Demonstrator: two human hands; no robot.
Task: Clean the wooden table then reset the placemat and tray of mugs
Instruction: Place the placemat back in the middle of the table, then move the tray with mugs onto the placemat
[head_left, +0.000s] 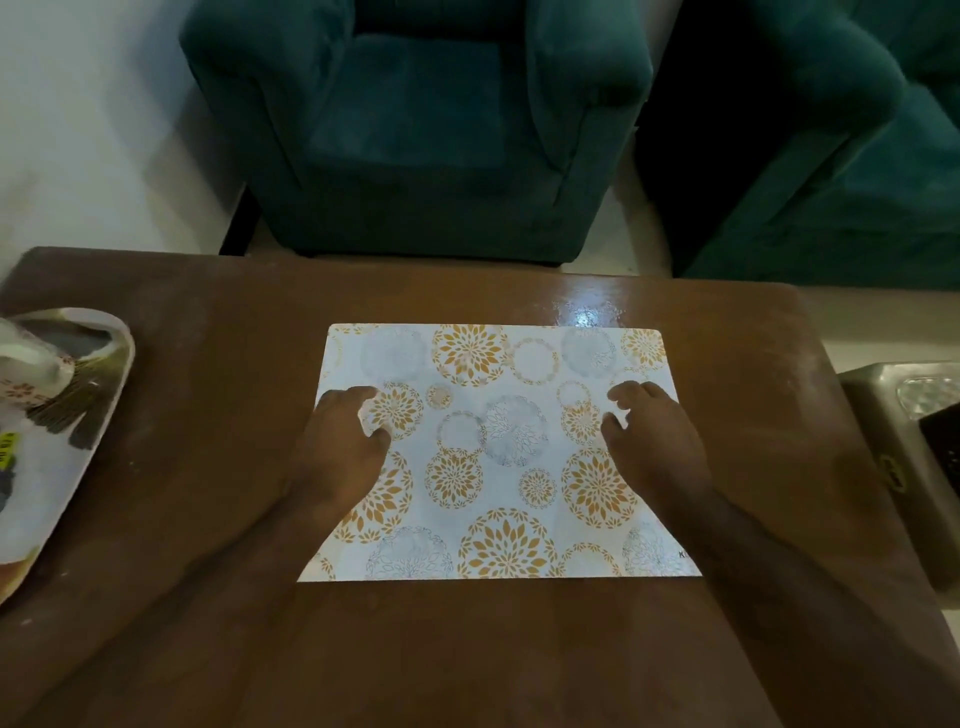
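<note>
A white placemat (498, 452) with orange and grey flower circles lies flat in the middle of the brown wooden table (208, 415). My left hand (343, 441) rests on its left edge with the fingers spread and pressed on the mat. On the mat's right edge my right hand (654, 436) lies the same way, fingers apart. Neither hand holds anything. A printed tray (67, 457) sits at the table's left edge, cut off by the frame, with a patterned mug (31, 369) on it.
A teal armchair (415, 130) stands just behind the table's far edge, and a second one (841, 156) at the back right. A low metal stand (883, 441) with a glass dish and a dark object is beside the table's right edge.
</note>
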